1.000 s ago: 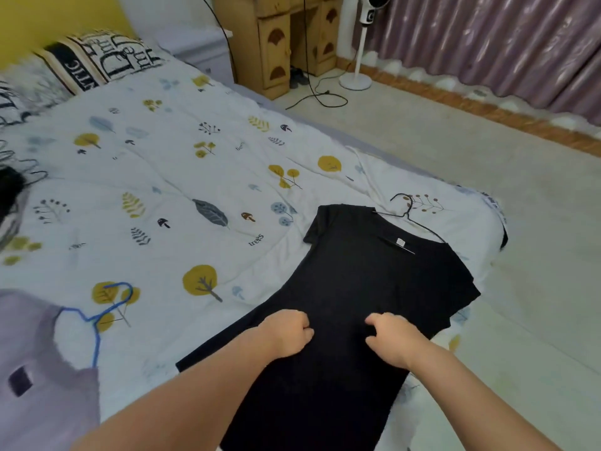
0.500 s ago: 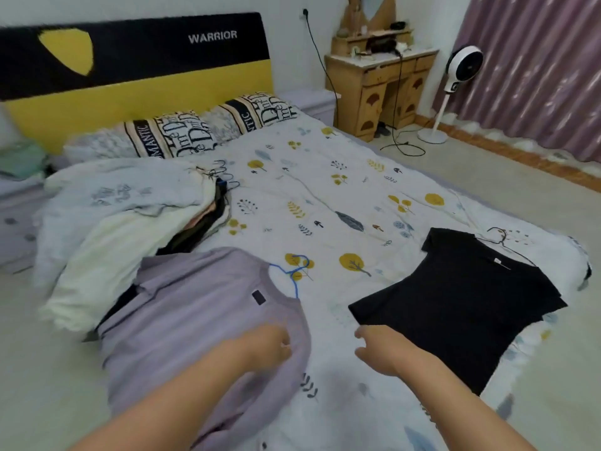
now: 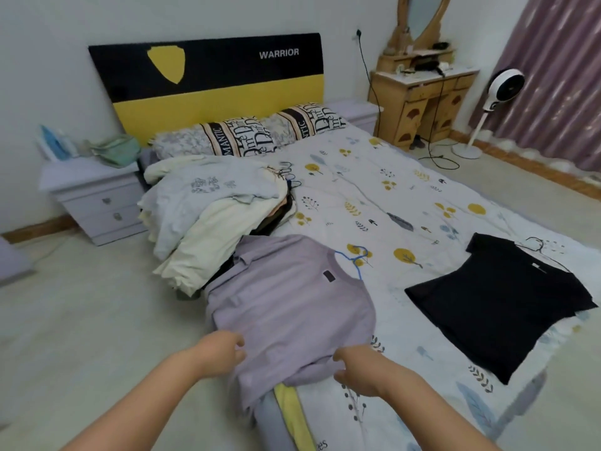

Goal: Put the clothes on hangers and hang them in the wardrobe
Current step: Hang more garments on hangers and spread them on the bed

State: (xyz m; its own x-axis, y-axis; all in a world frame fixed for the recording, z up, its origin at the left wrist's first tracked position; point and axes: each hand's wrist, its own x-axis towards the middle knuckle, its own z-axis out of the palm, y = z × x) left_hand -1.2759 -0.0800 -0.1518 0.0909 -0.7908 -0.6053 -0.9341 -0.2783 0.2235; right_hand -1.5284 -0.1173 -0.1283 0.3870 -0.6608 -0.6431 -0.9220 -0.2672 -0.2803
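A lilac shirt [image 3: 292,304] lies flat on the near edge of the bed, and a blue hanger [image 3: 356,262] sticks out of its collar. My left hand [image 3: 221,353] curls its fingers onto the shirt's lower left edge. At the lower right hem, my right hand [image 3: 354,369] pinches the fabric between fingers and thumb. To the right lies a black T-shirt [image 3: 500,301], spread out with the hook of a black wire hanger [image 3: 536,245] showing at its neck. No wardrobe is in view.
A pile of pale clothes [image 3: 211,206] with several hanger hooks lies on the bed's left side, behind the lilac shirt. A nightstand [image 3: 94,196] stands at the left. A wooden dresser [image 3: 422,102] and a white fan [image 3: 500,92] stand at the far right by the curtain.
Both hands left the black T-shirt and moved left to the lilac shirt's hem, which they now hold. My view swung left and up, bringing in the headboard and the clothes pile.
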